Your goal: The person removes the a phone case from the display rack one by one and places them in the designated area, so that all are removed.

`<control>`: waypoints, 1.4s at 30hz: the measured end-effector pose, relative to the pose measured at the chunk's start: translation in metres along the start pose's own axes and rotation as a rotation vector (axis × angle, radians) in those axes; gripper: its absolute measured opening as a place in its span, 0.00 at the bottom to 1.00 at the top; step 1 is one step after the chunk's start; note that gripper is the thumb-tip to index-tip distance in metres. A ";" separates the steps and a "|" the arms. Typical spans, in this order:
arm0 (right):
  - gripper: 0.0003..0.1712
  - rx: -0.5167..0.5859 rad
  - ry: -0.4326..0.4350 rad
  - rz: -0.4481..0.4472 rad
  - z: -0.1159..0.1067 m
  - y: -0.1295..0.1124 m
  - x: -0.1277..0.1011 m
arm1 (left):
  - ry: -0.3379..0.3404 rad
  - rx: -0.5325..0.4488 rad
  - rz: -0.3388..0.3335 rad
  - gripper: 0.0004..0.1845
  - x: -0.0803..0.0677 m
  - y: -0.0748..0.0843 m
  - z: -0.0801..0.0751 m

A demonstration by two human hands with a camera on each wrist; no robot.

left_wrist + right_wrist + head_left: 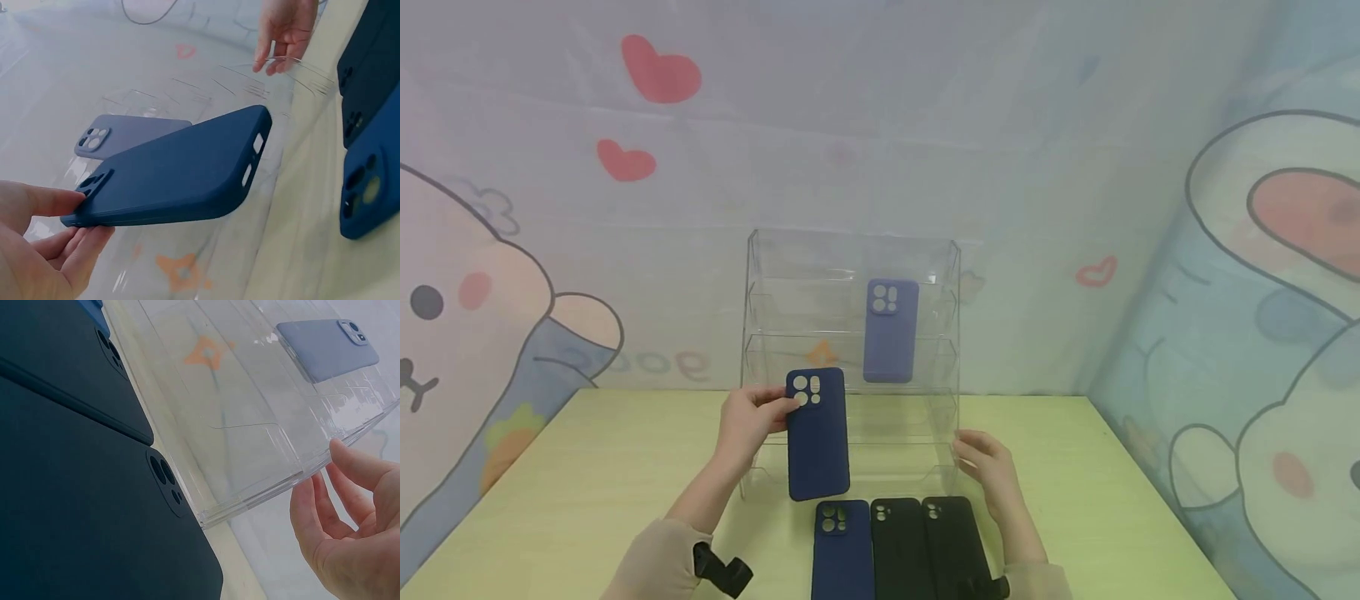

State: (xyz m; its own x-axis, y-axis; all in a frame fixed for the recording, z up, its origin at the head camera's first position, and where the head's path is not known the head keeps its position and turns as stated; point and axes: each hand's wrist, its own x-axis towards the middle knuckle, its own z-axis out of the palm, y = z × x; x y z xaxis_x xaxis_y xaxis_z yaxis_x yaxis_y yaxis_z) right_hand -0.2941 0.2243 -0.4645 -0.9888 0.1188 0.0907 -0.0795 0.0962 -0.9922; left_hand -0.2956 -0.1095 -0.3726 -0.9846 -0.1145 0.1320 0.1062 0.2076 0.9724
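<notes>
A lilac case leans on an upper shelf. Three more lie flat in a row at the table's near edge: one blue, two black (touching side by side). A cartoon curtain hangs behind.

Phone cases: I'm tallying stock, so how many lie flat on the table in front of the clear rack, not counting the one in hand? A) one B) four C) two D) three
D: the head view shows one dark blue case and two black cases side by side on the table.
</notes>
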 end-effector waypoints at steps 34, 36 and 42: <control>0.22 0.005 -0.005 -0.003 -0.001 0.002 -0.001 | -0.253 0.201 -0.289 0.07 -0.037 -0.082 -0.026; 0.22 0.008 -0.005 0.002 -0.001 0.002 0.000 | -0.257 0.200 -0.295 0.08 -0.039 -0.085 -0.027; 0.23 0.006 -0.003 0.004 -0.001 0.002 0.000 | -0.255 0.193 -0.314 0.08 -0.043 -0.095 -0.027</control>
State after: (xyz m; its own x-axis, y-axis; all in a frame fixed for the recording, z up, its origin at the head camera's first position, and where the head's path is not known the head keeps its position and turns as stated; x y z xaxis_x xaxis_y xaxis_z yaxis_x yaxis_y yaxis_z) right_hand -0.2943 0.2255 -0.4661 -0.9895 0.1159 0.0862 -0.0760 0.0894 -0.9931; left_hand -0.2593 -0.1508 -0.4650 -0.9702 0.0373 -0.2395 -0.2077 0.3815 0.9007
